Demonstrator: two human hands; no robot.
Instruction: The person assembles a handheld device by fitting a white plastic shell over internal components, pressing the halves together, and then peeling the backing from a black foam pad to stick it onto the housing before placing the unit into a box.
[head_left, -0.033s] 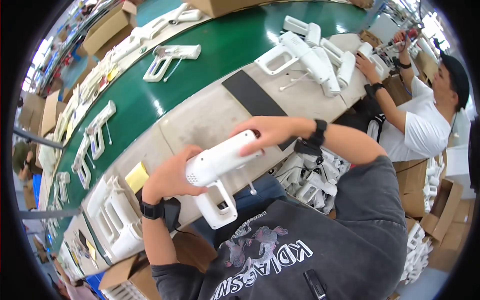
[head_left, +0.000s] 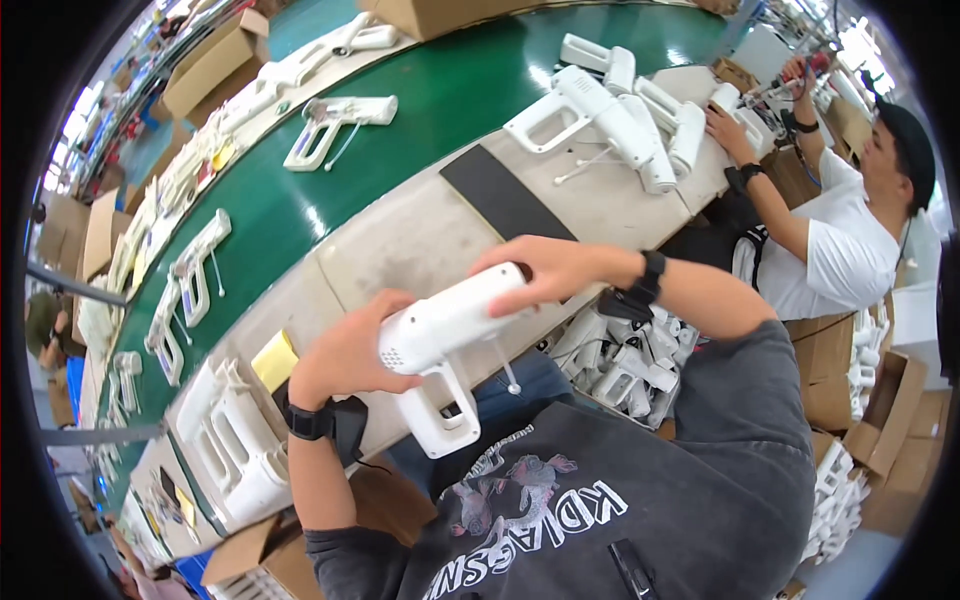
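Note:
Over the front edge of the bench I hold a white gun-shaped plastic housing [head_left: 445, 318] between both hands. It has a looped handle that hangs toward me, and a thin tube with a small round tip [head_left: 514, 388] dangles beside it. My left hand [head_left: 345, 350] wraps round the vented end, thumb near the top of the handle. Closed on the opposite end is my right hand [head_left: 560, 268], its fingers over the top and side; a dark opening shows beside them.
More white housings [head_left: 590, 115] lie on the bench at the right, beside a black mat [head_left: 505, 190]. Past the bench, a green conveyor belt [head_left: 400, 130] carries several half shells. A yellow pad [head_left: 275, 358] lies left, a bin of white parts [head_left: 620, 365] stands right. A co-worker [head_left: 830, 210] works at far right.
Both hands and the white housing have shifted slightly to the right in the picture. My hold on it looks the same.

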